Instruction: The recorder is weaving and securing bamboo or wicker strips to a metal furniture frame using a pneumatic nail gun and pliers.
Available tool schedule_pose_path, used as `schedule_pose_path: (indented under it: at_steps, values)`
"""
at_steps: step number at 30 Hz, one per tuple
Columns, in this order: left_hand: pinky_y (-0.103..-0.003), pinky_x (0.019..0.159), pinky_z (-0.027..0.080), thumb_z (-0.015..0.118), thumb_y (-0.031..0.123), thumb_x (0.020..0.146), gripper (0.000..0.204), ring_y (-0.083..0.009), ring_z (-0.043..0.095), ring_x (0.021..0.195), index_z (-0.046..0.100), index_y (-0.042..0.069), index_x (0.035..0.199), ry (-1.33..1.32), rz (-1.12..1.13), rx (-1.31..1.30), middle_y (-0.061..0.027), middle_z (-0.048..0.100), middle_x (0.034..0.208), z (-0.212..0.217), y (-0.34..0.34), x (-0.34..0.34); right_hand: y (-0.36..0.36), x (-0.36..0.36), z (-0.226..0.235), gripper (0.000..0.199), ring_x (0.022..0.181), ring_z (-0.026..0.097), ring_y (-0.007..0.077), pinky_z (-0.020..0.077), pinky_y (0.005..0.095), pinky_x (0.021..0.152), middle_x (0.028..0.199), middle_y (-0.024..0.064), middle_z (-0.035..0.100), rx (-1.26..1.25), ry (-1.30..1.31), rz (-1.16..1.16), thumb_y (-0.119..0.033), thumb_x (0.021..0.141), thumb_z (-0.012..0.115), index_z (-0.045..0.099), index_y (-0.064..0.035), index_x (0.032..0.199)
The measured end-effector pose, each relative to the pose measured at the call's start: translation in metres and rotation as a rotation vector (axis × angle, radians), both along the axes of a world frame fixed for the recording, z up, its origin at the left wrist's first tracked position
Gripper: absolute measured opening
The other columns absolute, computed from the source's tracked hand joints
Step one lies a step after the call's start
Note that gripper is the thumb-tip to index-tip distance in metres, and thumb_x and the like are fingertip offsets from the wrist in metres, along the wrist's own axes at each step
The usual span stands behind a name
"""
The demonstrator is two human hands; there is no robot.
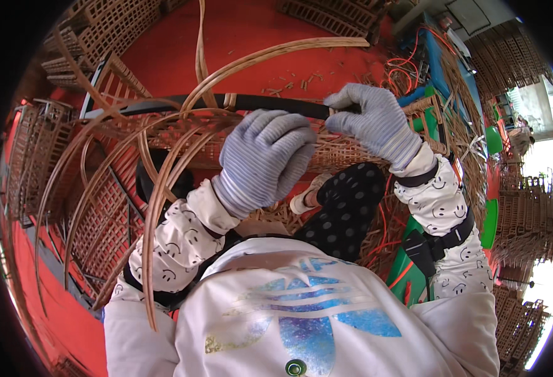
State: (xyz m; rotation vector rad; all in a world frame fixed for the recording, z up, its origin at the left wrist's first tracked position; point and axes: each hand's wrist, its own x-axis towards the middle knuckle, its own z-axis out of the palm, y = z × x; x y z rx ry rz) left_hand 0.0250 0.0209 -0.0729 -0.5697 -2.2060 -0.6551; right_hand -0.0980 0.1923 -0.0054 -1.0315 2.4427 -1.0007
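My left hand [262, 162], in a grey-blue striped knit glove, is closed just in front of a black frame bar [276, 105]. Its curled fingers hide whatever they may hold. At the bar's right part, my right hand [377, 119], in a matching glove, bends thumb and forefinger toward each other in a pinch. A small tan bit shows at these fingertips, too small to name. The bar edges an open-weave wicker panel [333, 154] in front of me. Long brown rattan strips [245, 61] loop over the bar, and some arch down past my left forearm.
Stacked brown woven racks [110, 28] stand at the far left, with more [521, 220] at the right. Orange cord [405, 66] and loose strips lie beside green plastic [408, 251] at my right. Scraps [298, 83] litter the red floor [251, 31].
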Motion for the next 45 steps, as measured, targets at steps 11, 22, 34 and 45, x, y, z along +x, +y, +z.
schedule_pose_path:
  at_steps: [11, 22, 34, 45]
  values:
    - [-0.042, 0.092, 0.042, 0.059, 0.016, 0.083, 0.030, -0.0266, 0.059, 0.098, 0.056, 0.004, 0.110, -0.099, 0.348, -0.057, -0.0112, 0.062, 0.107, -0.045, 0.021, 0.000, -0.004, -0.001, -0.002, 0.026, 0.073, 0.060, 0.0084, 0.0499, 0.0242, 0.069, 0.080, 0.0035, 0.063, -0.023, -0.083, 0.048, -0.004, 0.073, 0.073, 0.063, 0.0029, 0.096]
    - [-0.039, 0.072, 0.047, 0.057, 0.031, 0.087, 0.027, -0.0329, 0.060, 0.083, 0.063, 0.006, 0.096, -0.565, 0.231, 0.487, -0.0131, 0.063, 0.077, -0.012, 0.035, -0.023, -0.002, -0.005, -0.004, 0.024, 0.074, 0.064, 0.0142, 0.0510, 0.0279, 0.070, 0.082, 0.0095, 0.067, -0.029, -0.006, 0.078, -0.006, 0.072, 0.074, 0.065, -0.0009, 0.093]
    - [-0.021, 0.046, 0.032, 0.063, 0.016, 0.083, 0.025, -0.0019, 0.038, 0.054, 0.054, 0.005, 0.062, -0.384, -0.103, 0.461, 0.0058, 0.043, 0.055, 0.084, 0.020, -0.025, 0.011, 0.000, -0.004, 0.040, 0.089, 0.065, 0.0298, 0.0517, 0.0360, 0.079, 0.096, 0.0117, 0.066, 0.051, 0.184, 0.143, -0.020, 0.073, 0.074, 0.054, -0.0052, 0.104]
    - [-0.039, 0.060, 0.051, 0.057, 0.036, 0.082, 0.036, -0.0267, 0.062, 0.066, 0.065, 0.001, 0.090, -1.058, 0.317, 0.380, -0.0143, 0.062, 0.074, 0.036, -0.011, -0.143, 0.006, 0.026, -0.025, 0.039, 0.084, 0.065, 0.0310, 0.0509, 0.0399, 0.072, 0.092, 0.0116, 0.066, -0.162, 0.471, 0.072, -0.029, 0.071, 0.073, 0.057, -0.0114, 0.102]
